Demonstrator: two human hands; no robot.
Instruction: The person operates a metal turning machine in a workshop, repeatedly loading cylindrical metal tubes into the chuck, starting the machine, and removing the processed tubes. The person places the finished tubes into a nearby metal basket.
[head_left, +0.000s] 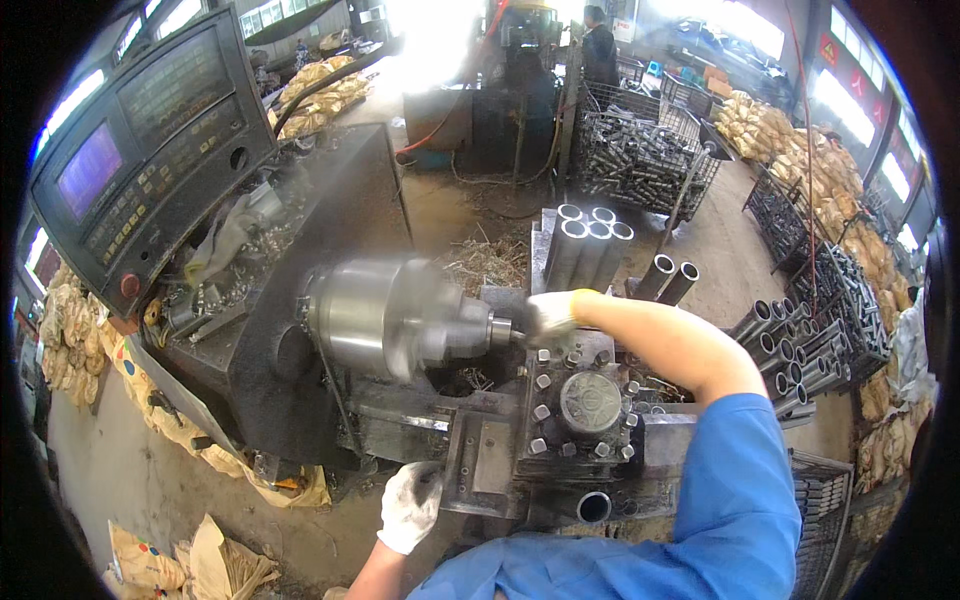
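Observation:
My right hand (552, 313), in a white glove with a yellow cuff, reaches across the lathe to the end of a short metal tube (500, 331) in the chuck (372, 318). The chuck is blurred, as are the fingers, so their grip cannot be told. Just below that hand stands the square tool post (590, 402) with bolts around its round cap. My left hand (410, 507), gloved in white, is curled at the near left edge of the carriage (482, 462). Its fingers look closed around something dark that I cannot make out.
A control panel (150, 150) with a lit screen stands at left. Several upright tubes (590, 250) stand behind the tool post; more tubes (790, 350) lie stacked at right. One tube (594, 507) sits near my body. A wire bin (645, 160) of metal parts and a person (600, 50) are farther back.

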